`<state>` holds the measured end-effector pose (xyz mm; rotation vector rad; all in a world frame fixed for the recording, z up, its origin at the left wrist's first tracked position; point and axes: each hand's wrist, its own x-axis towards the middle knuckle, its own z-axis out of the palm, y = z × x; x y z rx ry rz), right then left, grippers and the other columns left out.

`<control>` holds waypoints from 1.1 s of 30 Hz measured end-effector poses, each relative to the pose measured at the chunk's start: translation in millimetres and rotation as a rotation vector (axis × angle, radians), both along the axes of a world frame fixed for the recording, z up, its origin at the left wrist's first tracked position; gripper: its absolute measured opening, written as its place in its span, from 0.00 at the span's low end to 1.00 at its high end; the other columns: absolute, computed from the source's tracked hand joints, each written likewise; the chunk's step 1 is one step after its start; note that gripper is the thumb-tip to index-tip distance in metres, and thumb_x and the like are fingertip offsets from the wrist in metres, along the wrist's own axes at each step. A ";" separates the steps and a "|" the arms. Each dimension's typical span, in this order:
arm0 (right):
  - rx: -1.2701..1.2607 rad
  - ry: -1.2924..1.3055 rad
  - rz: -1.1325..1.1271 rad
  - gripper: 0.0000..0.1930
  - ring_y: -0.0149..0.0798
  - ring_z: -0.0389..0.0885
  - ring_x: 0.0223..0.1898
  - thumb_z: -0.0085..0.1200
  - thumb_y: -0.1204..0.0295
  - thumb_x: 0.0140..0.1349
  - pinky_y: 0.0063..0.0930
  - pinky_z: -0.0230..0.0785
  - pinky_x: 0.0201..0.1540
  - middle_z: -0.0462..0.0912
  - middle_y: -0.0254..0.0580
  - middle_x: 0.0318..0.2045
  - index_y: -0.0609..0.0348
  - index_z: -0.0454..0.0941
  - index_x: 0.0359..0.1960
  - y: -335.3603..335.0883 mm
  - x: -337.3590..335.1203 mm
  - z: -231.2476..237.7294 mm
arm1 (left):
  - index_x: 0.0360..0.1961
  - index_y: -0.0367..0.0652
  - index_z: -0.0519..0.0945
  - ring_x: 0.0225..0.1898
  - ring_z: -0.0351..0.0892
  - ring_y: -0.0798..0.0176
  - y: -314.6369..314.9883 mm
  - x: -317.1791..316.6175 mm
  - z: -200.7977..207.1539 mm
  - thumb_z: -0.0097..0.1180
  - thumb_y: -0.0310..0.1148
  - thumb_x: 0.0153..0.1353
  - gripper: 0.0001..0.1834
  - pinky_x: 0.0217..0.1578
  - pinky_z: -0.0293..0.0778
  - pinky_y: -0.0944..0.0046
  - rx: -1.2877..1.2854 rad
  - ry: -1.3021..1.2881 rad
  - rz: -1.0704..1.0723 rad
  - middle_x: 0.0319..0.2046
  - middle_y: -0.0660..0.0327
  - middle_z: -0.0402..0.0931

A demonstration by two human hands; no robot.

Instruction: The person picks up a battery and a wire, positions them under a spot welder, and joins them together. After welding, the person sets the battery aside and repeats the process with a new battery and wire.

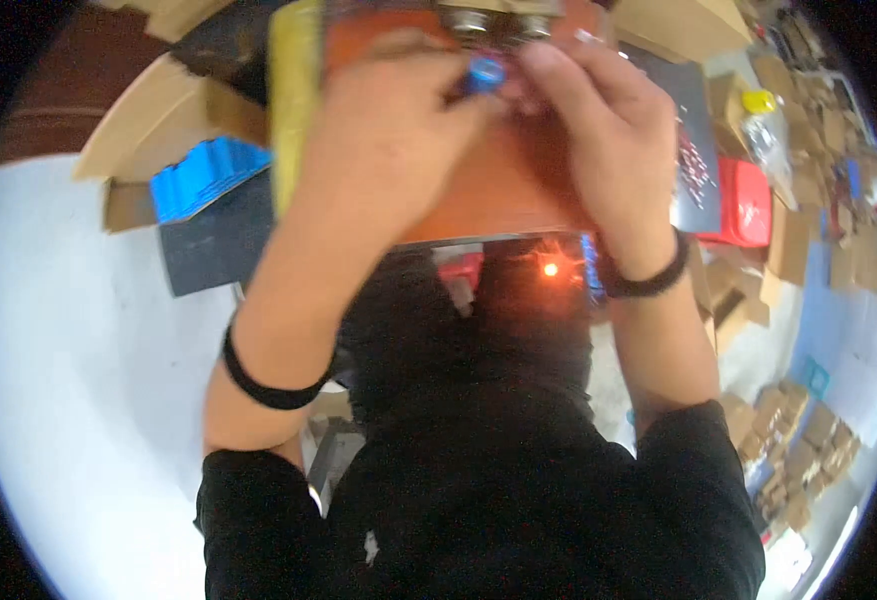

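Both of my hands are raised close to the camera over an orange flat panel (488,190) with a yellow edge (293,100) on its left. My left hand (388,130) and my right hand (598,120) meet at a small blue cylindrical part (485,72), pinching it between their fingertips. Just above the part sit two metal fittings (498,22) on the panel's top edge. A black band circles each wrist. Whatever lies under the hands on the panel is hidden.
Open cardboard boxes (158,110) and a stack of blue sheets (203,175) lie at the left. A red container (743,200), a bottle with a yellow cap (763,125) and several small cardboard boxes (798,450) are at the right. An orange light (550,268) glows below the panel.
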<state>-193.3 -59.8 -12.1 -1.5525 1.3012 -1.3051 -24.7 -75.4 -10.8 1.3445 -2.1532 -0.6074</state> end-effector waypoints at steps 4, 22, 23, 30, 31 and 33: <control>0.110 -0.134 -0.099 0.10 0.27 0.80 0.31 0.53 0.72 0.66 0.20 0.72 0.36 0.83 0.38 0.30 0.69 0.81 0.36 30.6 -13.5 5.2 | 0.38 0.39 0.83 0.37 0.79 0.50 32.3 11.5 -3.9 0.63 0.36 0.55 0.13 0.41 0.73 0.58 -0.256 0.146 -0.045 0.35 0.51 0.80; 0.582 0.664 -0.448 0.16 0.31 0.80 0.34 0.53 0.65 0.65 0.26 0.71 0.38 0.82 0.42 0.30 0.69 0.77 0.43 173.7 -209.6 -120.0 | 0.48 0.43 0.80 0.53 0.74 0.59 8.0 193.0 -34.8 0.54 0.35 0.65 0.13 0.57 0.61 0.54 -0.391 -0.759 0.142 0.48 0.60 0.78; 0.552 0.538 -0.475 0.14 0.32 0.80 0.34 0.54 0.66 0.65 0.26 0.71 0.38 0.82 0.45 0.31 0.66 0.77 0.44 165.9 -199.8 -101.3 | 0.48 0.43 0.80 0.53 0.74 0.59 16.3 191.9 -30.3 0.54 0.35 0.65 0.13 0.57 0.61 0.54 -0.393 -0.758 0.138 0.48 0.60 0.78; 0.052 0.875 -0.425 0.11 0.48 0.80 0.37 0.59 0.69 0.59 0.38 0.72 0.41 0.80 0.48 0.33 0.62 0.79 0.39 48.1 -162.3 -98.9 | 0.44 0.36 0.79 0.39 0.80 0.67 39.4 64.0 -3.7 0.57 0.30 0.64 0.11 0.43 0.75 0.68 -0.083 0.129 0.079 0.41 0.56 0.81; 0.077 0.918 -0.409 0.10 0.51 0.80 0.38 0.59 0.68 0.58 0.40 0.72 0.41 0.80 0.48 0.33 0.61 0.80 0.38 41.2 -162.3 -105.3 | 0.44 0.36 0.79 0.38 0.81 0.66 37.8 48.6 -3.4 0.58 0.31 0.63 0.11 0.43 0.75 0.67 -0.046 0.183 0.062 0.40 0.57 0.81; 0.033 0.960 -0.398 0.10 0.51 0.80 0.38 0.59 0.68 0.58 0.40 0.72 0.42 0.80 0.48 0.34 0.60 0.81 0.38 32.3 -164.2 -102.0 | 0.44 0.36 0.79 0.38 0.81 0.64 32.3 27.5 -4.0 0.59 0.32 0.63 0.12 0.42 0.75 0.67 -0.013 0.237 0.070 0.40 0.57 0.81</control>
